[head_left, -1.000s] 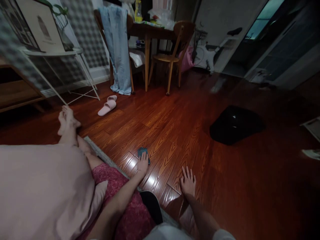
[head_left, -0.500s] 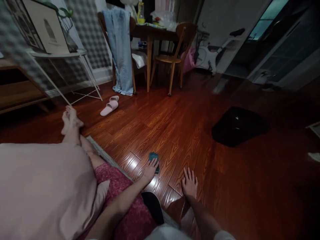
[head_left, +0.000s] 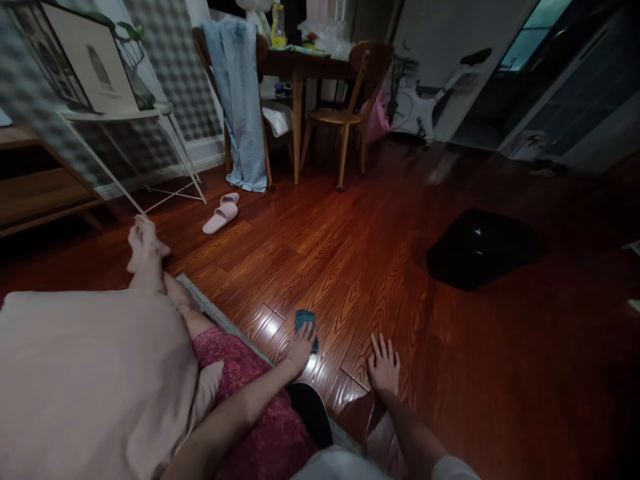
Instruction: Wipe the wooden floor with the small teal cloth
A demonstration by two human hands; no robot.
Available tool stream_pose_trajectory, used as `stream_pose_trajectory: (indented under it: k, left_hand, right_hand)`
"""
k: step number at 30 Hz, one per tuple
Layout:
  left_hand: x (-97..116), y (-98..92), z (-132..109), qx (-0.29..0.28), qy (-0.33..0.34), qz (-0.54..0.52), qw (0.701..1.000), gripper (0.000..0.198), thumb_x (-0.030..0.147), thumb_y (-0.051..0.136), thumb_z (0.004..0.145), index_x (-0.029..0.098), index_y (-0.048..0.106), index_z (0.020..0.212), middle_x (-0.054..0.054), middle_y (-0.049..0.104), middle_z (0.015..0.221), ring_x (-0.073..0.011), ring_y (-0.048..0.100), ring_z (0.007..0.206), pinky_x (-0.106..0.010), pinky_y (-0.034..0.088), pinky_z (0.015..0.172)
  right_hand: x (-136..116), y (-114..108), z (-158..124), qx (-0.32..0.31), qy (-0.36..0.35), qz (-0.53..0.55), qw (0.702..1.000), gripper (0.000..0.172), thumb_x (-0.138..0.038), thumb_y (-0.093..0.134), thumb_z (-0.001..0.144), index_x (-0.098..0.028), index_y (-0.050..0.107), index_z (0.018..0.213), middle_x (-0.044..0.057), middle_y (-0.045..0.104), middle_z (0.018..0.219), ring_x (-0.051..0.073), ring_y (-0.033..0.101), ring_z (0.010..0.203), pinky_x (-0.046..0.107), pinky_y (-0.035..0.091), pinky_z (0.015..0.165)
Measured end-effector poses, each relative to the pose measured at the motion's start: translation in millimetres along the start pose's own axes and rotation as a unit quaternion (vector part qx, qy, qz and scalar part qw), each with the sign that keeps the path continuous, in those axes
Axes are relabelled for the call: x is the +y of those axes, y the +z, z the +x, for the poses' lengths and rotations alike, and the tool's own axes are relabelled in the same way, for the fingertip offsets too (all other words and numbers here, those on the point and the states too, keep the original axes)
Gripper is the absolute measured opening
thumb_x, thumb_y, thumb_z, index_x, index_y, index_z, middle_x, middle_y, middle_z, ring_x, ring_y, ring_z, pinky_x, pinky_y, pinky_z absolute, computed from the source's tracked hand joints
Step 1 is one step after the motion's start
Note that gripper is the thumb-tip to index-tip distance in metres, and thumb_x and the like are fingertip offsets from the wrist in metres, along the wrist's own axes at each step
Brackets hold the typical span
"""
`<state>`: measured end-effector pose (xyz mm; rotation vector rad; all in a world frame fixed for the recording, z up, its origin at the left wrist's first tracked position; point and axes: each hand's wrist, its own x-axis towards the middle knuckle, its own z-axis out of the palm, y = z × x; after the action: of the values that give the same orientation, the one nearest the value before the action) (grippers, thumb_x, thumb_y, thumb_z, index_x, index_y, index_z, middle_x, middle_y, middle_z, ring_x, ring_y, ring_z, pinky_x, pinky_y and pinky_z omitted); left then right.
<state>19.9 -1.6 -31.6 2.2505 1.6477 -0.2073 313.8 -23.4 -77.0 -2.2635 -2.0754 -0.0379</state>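
Left hand [head_left: 300,350] flat on teal cloth [head_left: 305,320], fingers laid together over its near end, not clenched. Cloth sits on floor [head_left: 350,253] just off the rug [head_left: 220,317] edge, slid slightly nearer right hand [head_left: 384,365] than a second ago (that one palm-down, fingers spread).

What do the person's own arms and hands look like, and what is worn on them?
Both are bare: the left hand and the right hand show no glove, and no ring or watch can be made out in the dim light. The forearms are bare too. A whitish sleeve covers the right arm at the picture's lower edge; no sleeve shows on the left arm.
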Motion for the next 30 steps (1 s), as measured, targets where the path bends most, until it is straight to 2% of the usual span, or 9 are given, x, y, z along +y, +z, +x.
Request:
stream_pose_trajectory:
  k: [3, 6, 8, 11, 14, 16, 19, 26, 30]
  left_hand:
    - [33, 7.2, 1, -0.016, 0.089, -0.022, 0.996, 0.068, 0.009, 0.045, 0.090, 0.019, 0.036, 0.157, -0.009, 0.025, 0.166, -0.0219, 0.018, 0.153, -0.041, 0.028, 0.122]
    - [29, -0.6, 7, -0.006, 0.087, -0.033, 0.996, 0.070, 0.008, 0.046, 0.088, 0.021, 0.038, 0.156, -0.008, 0.026, 0.166, -0.0207, 0.020, 0.152, -0.040, 0.024, 0.123]
    - [7, -12.2, 11, 0.006, 0.042, -0.028, 0.999, 0.069, 0.007, 0.044, 0.088, 0.020, 0.039, 0.156, -0.009, 0.026, 0.165, -0.0215, 0.022, 0.152, -0.043, 0.024, 0.123]
    - [-42, -32.1, 12, 0.042, -0.084, -0.011, 0.996, 0.068, 0.010, 0.047, 0.089, 0.017, 0.037, 0.156, -0.014, 0.027, 0.164, -0.0265, 0.023, 0.152, -0.048, 0.029, 0.120]
    - [-85, -45.3, 6, 0.069, -0.240, 0.004, 0.968, 0.065, 0.011, 0.047, 0.091, 0.014, 0.037, 0.156, -0.019, 0.029, 0.162, -0.0300, 0.028, 0.150, -0.049, 0.034, 0.116]
    - [-98, -46.7, 1, 0.064, -0.290, 0.012, 0.955, 0.062, 0.012, 0.045, 0.093, 0.013, 0.039, 0.154, -0.021, 0.031, 0.161, -0.0312, 0.031, 0.149, -0.048, 0.037, 0.114]
    - [-86, -36.3, -3, 0.039, -0.276, 0.018, 0.960, 0.060, 0.015, 0.047, 0.094, 0.010, 0.041, 0.153, -0.024, 0.037, 0.158, -0.0338, 0.035, 0.146, -0.049, 0.038, 0.113]
    - [-8, 9.7, -2, 0.015, -0.130, -0.016, 0.991, 0.061, 0.019, 0.045, 0.095, 0.016, 0.040, 0.155, -0.019, 0.038, 0.159, -0.0364, 0.031, 0.148, -0.056, 0.035, 0.114]
    - [-15, 1.4, 4, 0.021, -0.126, -0.029, 0.991, 0.064, 0.021, 0.047, 0.095, 0.021, 0.035, 0.158, -0.017, 0.036, 0.160, -0.0351, 0.031, 0.148, -0.059, 0.028, 0.117]
  right_hand:
    - [2, 1, 0, 0.001, -0.004, -0.006, 1.000, 0.064, -0.030, 0.026, 0.095, -0.030, 0.030, 0.158, -0.001, 0.027, 0.167, 0.021, 0.015, 0.154, 0.048, 0.016, 0.121]
    - [3, 2, 0, -0.004, -0.006, -0.011, 1.000, 0.064, -0.030, 0.027, 0.095, -0.031, 0.028, 0.159, -0.001, 0.027, 0.167, 0.022, 0.016, 0.154, 0.048, 0.016, 0.121]
    - [3, 2, 1, -0.006, -0.005, -0.012, 1.000, 0.064, -0.030, 0.027, 0.095, -0.032, 0.026, 0.159, -0.001, 0.027, 0.167, 0.022, 0.017, 0.153, 0.049, 0.017, 0.121]
    - [1, 1, 1, -0.008, -0.002, -0.009, 1.000, 0.064, -0.030, 0.027, 0.095, -0.032, 0.026, 0.159, 0.000, 0.027, 0.167, 0.023, 0.018, 0.153, 0.048, 0.017, 0.121]
    - [0, -1, 1, -0.011, 0.002, -0.007, 1.000, 0.064, -0.030, 0.025, 0.095, -0.031, 0.027, 0.159, 0.000, 0.027, 0.167, 0.023, 0.019, 0.153, 0.048, 0.017, 0.121]
    - [0, -1, 1, -0.013, 0.003, -0.005, 1.000, 0.064, -0.030, 0.026, 0.095, -0.032, 0.025, 0.160, 0.000, 0.026, 0.167, 0.023, 0.018, 0.153, 0.048, 0.016, 0.121]
    - [0, 0, 0, -0.012, 0.002, -0.002, 1.000, 0.065, -0.029, 0.027, 0.095, -0.033, 0.022, 0.160, 0.000, 0.024, 0.168, 0.023, 0.018, 0.153, 0.050, 0.016, 0.121]
    - [0, -2, -1, -0.012, -0.001, -0.008, 1.000, 0.064, -0.030, 0.025, 0.096, -0.031, 0.025, 0.159, 0.000, 0.027, 0.167, 0.023, 0.016, 0.154, 0.049, 0.017, 0.121]
    - [2, -1, -1, -0.017, -0.005, -0.012, 1.000, 0.063, -0.031, 0.024, 0.096, -0.030, 0.026, 0.159, 0.000, 0.026, 0.167, 0.023, 0.015, 0.154, 0.048, 0.017, 0.121]
